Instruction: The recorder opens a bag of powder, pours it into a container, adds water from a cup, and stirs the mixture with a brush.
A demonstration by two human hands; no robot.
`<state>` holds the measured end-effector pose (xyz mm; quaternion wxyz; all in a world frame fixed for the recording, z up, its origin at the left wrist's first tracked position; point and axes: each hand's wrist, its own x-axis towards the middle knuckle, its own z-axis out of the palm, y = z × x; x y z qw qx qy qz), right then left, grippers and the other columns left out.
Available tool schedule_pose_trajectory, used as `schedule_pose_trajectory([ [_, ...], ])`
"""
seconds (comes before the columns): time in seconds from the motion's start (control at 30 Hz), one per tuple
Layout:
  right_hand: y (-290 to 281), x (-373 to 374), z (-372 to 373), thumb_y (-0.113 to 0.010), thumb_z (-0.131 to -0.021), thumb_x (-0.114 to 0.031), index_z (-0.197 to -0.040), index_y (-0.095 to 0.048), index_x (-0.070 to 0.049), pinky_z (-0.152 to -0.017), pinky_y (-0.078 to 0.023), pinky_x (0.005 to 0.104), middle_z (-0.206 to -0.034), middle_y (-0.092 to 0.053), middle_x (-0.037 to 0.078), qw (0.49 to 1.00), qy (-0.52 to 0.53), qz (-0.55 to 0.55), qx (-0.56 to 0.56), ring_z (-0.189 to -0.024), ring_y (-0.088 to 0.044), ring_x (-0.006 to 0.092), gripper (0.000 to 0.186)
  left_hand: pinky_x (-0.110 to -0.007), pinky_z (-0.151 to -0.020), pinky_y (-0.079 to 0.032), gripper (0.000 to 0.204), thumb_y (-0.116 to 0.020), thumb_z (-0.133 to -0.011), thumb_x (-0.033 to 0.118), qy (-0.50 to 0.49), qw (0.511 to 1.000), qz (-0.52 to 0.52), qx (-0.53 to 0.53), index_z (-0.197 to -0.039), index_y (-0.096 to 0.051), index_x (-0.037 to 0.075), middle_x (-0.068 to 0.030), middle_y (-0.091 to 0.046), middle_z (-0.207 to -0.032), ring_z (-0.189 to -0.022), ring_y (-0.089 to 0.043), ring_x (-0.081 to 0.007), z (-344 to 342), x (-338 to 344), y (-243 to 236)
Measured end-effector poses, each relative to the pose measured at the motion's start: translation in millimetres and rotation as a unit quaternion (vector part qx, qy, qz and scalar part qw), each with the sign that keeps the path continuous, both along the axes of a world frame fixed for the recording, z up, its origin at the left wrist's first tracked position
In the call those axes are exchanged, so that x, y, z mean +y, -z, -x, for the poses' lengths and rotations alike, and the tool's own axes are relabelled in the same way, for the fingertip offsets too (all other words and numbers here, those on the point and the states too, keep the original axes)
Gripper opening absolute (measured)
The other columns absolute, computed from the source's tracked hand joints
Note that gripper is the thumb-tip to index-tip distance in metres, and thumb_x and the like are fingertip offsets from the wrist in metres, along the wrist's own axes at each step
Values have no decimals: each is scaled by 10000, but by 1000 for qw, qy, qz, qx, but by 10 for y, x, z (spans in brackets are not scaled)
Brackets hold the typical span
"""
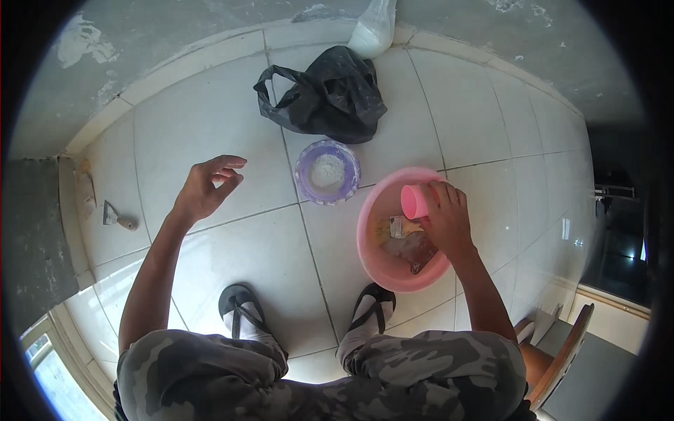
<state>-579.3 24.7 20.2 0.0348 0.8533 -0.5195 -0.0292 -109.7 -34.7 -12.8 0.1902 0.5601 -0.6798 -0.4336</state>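
Note:
My right hand grips a pink plastic cup, tilted with its mouth toward the left, over a pink basin. Inside the basin lies murky water with a small pale box-like piece and some clear plastic-looking material. Left of the basin, a purple bowl holds a heap of white powder, and its rim is smeared white. My left hand hovers to the left of this bowl, fingers loosely bent and apart, with nothing in it.
A black plastic bag lies beyond the bowl, with a white-filled clear bag against the wall behind it. A scraper rests on the tiles at far left. A wooden chair stands at lower right. My sandalled feet are near the basin.

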Motion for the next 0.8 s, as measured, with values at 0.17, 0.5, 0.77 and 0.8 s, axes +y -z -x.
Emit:
schedule_pose_trajectory([
  [0.17, 37, 39, -22, -810, -672, -140, -1295, -550, -61, -974, -391, 453, -1256, -549, 126, 1000, 8, -1, -9, -1182, -517, 294, 679, -349, -932, -527, 311, -606, -948, 95, -62, 997, -15, 43, -1245, -624, 7, -121, -686, -1185, -1028, -674, -205, -40, 59, -38],
  [0.5, 89, 152, -115, -797, -656, -59, -1317, -540, -71, -995, -422, 457, -1286, -548, 122, 980, 74, -36, -181, -1209, -516, 316, 710, -370, -959, -523, 359, -597, -956, 94, -84, 996, -7, 40, -1300, -574, -7, -131, -637, -1278, -1060, -668, -224, -133, 44, -49],
  [0.77, -132, 90, -232, -781, -690, -1, -1301, -527, -36, -949, -518, 421, -1263, -560, 144, 904, 133, -67, -400, -1145, -590, 336, 662, -361, -936, -530, 341, -619, -938, 133, -108, 993, 3, 43, -1264, -624, 35, -108, -666, -1236, -1064, -668, -219, -95, 41, -36],
  [0.8, -151, 54, -263, -783, -695, -9, -1298, -530, -38, -948, -518, 419, -1264, -560, 144, 899, 131, -64, -413, -1143, -595, 332, 654, -361, -937, -531, 336, -620, -939, 132, -109, 993, -1, 34, -1261, -626, 38, -108, -666, -1236, -1068, -666, -220, -88, 47, -43],
])
